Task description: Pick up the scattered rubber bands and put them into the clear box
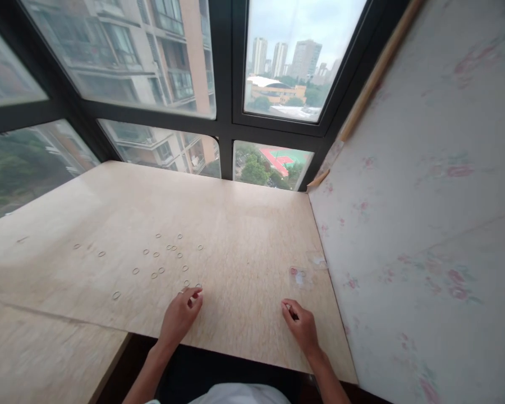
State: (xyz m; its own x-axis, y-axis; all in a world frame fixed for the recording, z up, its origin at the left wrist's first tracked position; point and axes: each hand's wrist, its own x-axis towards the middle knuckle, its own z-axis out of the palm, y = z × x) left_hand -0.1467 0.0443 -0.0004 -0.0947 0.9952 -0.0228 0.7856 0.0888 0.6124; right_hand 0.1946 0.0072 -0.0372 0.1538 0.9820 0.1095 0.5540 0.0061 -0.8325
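1. Head view, nearest the camera: a white garment (pixel 244 394) shows at the bottom edge, with dark cloth (pixel 219 367) just beyond it, below the front edge of the pale, marbled worktop (pixel 244 224).
2. The left hand (pixel 182 313) reaches over that edge, its fingers curled beside the closest of the scattered rings. Its grip is loosely bent; whether a ring is pinched in it is too small to make out.
3. The right hand (pixel 299 324) is well apart from the left, near the wall side. Its grip is curled, thumb close to the forefinger; what, if anything, sits between them cannot be made out.
4. The thin rings (pixel 171 247) lie flat on the left and middle of the worktop, mostly spaced out, with two side by side near the centre of the group.
5. Beyond the right hand lies a clear packet (pixel 299 277) with a red mark; a second clear packet (pixel 318 260) lies against the flowered wall (pixel 404 213).
6. Dark-framed windows (pixel 227 120) rise behind, showing buildings and trees.
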